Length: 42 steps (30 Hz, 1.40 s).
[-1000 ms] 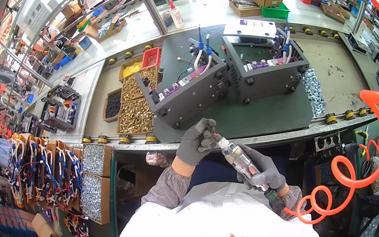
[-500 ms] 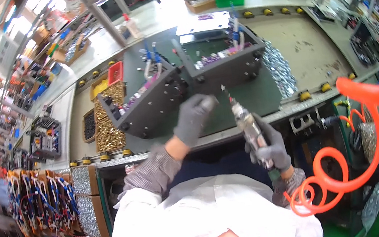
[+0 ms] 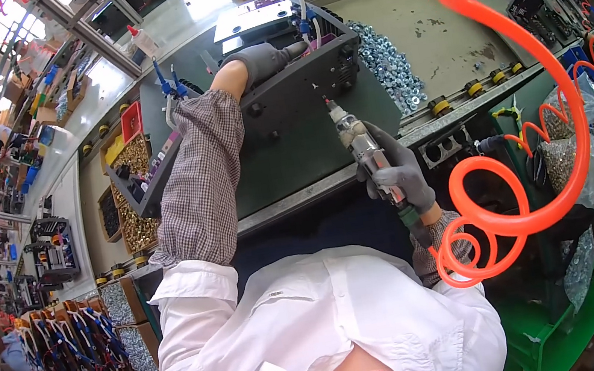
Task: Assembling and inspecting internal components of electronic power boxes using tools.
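My left hand [image 3: 266, 63], in a grey glove, reaches over the top edge of a dark grey metal housing [image 3: 289, 99]. Its fingers stretch to the right behind the front panel, near purple parts; the fingertips are partly hidden. My right hand [image 3: 403, 174], also gloved, is wrapped round a pneumatic screwdriver [image 3: 365, 147]. The tool's bit points up and away at the front panel, close to a small bright spot on it; whether they touch I cannot tell. A second dark grey housing [image 3: 153, 187] stands to the left, partly covered by my left forearm.
An orange coiled air hose [image 3: 527, 225] loops on the right. Silver nuts [image 3: 387, 70] lie in a heap right of the housing. Brass-coloured fasteners [image 3: 138, 230] fill a box at left, near a red bin [image 3: 131, 123]. Wire harnesses [image 3: 81, 349] hang at lower left.
My left hand has moved away from me, from in front of the housings to over the right one's top edge. The screwdriver bit is closer to that panel. The view has shifted.
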Available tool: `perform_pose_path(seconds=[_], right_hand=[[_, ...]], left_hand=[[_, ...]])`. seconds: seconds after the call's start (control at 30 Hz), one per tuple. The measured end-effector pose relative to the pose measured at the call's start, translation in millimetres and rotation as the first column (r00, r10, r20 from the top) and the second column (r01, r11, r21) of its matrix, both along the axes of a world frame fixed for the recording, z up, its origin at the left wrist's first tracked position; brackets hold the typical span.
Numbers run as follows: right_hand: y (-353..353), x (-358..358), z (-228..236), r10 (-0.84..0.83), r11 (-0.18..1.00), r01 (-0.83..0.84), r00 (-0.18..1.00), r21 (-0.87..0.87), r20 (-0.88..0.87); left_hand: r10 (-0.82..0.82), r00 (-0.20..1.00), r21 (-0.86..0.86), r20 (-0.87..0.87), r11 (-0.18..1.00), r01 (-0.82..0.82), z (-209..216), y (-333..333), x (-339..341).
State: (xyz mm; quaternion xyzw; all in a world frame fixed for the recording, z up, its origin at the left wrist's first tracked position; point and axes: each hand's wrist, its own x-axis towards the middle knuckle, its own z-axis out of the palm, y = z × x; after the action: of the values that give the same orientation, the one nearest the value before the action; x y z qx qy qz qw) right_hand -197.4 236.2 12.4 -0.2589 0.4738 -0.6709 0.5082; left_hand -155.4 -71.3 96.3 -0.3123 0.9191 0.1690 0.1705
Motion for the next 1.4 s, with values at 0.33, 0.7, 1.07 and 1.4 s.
perform_pose_path(seconds=[0.33, 0.7, 1.07, 1.4], right_hand=[[-14, -2, -3, 0.003, 0.998, -0.005, 0.999, -0.055, -0.035], [-12, -6, -14, 0.018, 0.999, -0.018, 1.0, -0.034, -0.021], [-10, -7, -6, 0.072, 0.992, -0.081, 0.993, -0.098, -0.09], [2, 44, 13, 0.225, 0.968, -0.192, 0.95, -0.164, 0.215]], left_hand=[[-0.152, 0.986, -0.059, 0.074, 0.986, 0.157, -13, -18, -6], [-0.095, 0.995, -0.032, 0.013, 0.995, 0.095, -1, -5, 0], [0.89, 0.105, 0.876, -0.443, 0.405, 0.261, -17, -23, 41], [0.908, 0.387, 0.657, -0.162, -0.193, 0.728, -67, 100, 154]])
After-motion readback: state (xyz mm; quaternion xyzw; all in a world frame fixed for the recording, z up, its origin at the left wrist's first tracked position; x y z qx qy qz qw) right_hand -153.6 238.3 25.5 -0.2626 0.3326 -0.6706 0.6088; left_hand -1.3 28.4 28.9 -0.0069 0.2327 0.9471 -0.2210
